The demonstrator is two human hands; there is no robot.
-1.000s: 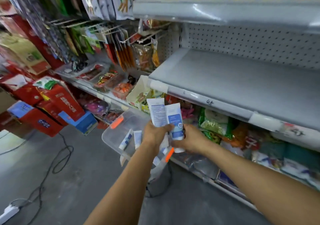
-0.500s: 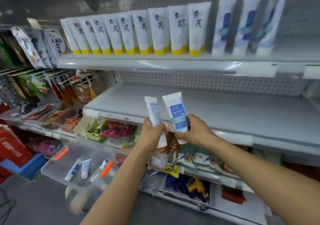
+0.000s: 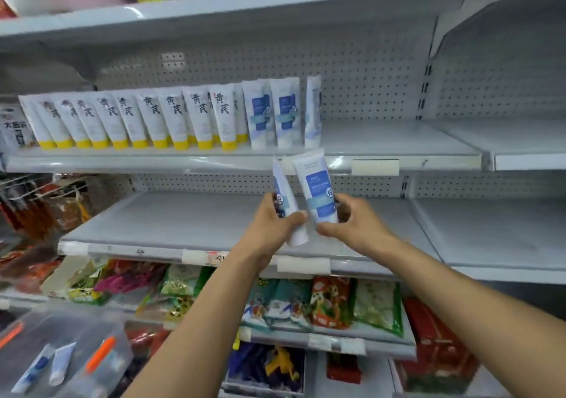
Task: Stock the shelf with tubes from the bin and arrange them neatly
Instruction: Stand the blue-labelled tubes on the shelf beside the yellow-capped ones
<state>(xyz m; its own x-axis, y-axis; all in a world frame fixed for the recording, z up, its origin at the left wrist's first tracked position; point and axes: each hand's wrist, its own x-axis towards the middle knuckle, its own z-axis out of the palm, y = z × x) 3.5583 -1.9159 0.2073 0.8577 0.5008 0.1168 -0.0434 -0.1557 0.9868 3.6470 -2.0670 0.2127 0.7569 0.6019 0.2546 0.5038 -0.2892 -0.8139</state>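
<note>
Tubes are in both hands, lifted toward the shelf [image 3: 398, 152] where the stock stands. The left hand [image 3: 275, 226] has its fingers and thumb wrapped round a white tube [image 3: 283, 197] seen nearly edge-on. The right hand [image 3: 352, 229] pinches a blue-labelled tube [image 3: 318, 189] near its lower end, with the label facing the camera. Both tubes are upright, leaning slightly left. They sit just beside each other, in front of and just below the shelf's front edge.

On that shelf a long row of yellow-capped tubes [image 3: 153, 118] runs in from the left. It is followed by three standing blue tubes [image 3: 286, 112], the rightmost turned sideways. Right of those, the shelf is bare.

The step in hand looks like the carry from bin to shelf, with placing not yet done. The clear bin [image 3: 76, 324] sits near and low on the left, with a few loose tubes [image 3: 59, 364] inside, so the stocking seems only partly through.

The next move probably calls for raising each tube over the shelf lip and standing it cap-down just right of the blue group, label forward. One hand would best go first so the tubes do not knock together. The sideways tube would likely want turning to match the row.
</note>
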